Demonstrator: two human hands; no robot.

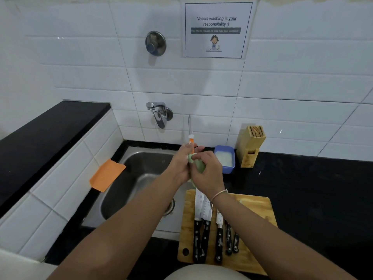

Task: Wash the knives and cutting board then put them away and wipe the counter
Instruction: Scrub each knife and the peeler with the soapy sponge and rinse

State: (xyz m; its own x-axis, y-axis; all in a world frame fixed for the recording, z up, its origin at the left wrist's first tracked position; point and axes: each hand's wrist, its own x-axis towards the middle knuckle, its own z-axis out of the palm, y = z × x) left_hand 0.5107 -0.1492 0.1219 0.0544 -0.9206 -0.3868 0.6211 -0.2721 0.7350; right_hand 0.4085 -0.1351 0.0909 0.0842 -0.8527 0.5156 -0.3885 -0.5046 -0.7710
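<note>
Across the black worktop [314, 188] a steel sink [139, 178] is set at left, its right rim met by a wooden cutting board [254, 215] that lies at the worktop's near edge. Open worktop is seen right of the board. Both forearms are extended forward, the hands joined above the sink's right rim. An orange-handled knife [191, 141] is held upright by the left hand [181, 166], fingers curled round the handle. A green sponge [198, 165] is gripped by the right hand [207, 174], fingers clamped on it and pressed against the handle. Five black-handled knives [212, 235] are laid side by side on the board, blades pointing away. A knife block [250, 146] and blue tub [225, 158] stand by the wall; an orange cloth [107, 174] is draped over the sink's left edge.
</note>
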